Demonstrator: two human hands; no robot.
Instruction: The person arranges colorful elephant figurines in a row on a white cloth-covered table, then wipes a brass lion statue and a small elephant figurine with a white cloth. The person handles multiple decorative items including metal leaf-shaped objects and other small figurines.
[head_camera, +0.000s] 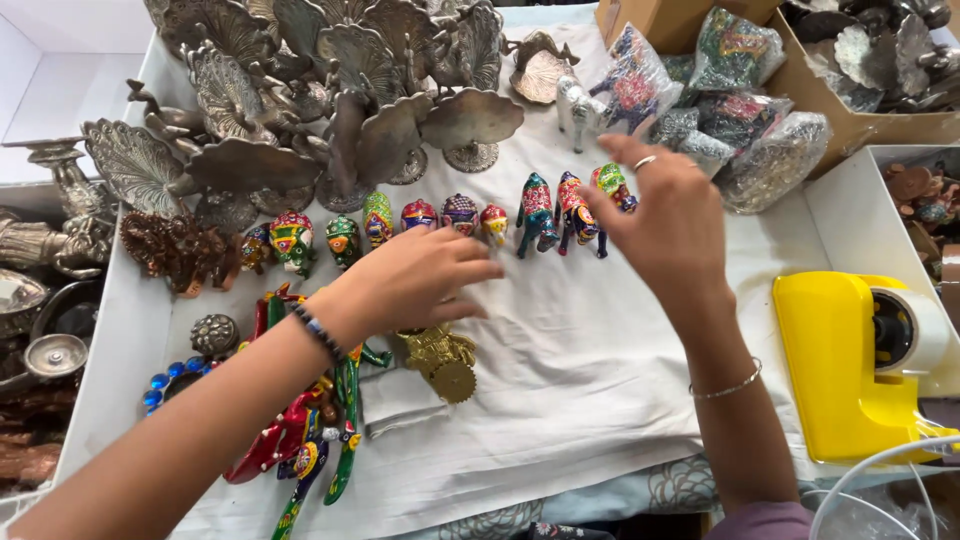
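Left hand (415, 280): fingers extended, grasping nothing, hovering over the white cloth-covered counter (600, 370) just below a row of small painted figurines (440, 218). Right hand (668, 225): fingertips at the multicoloured enamel elephant figurine (612, 186) (grip unclear, cannot tell). Near right: yellow plastic tape dispenser (840, 365).

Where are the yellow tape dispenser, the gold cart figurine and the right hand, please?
yellow tape dispenser (835, 365), head view, its flat top.
gold cart figurine (443, 358), head view, its body.
right hand (668, 225), head view, its back.
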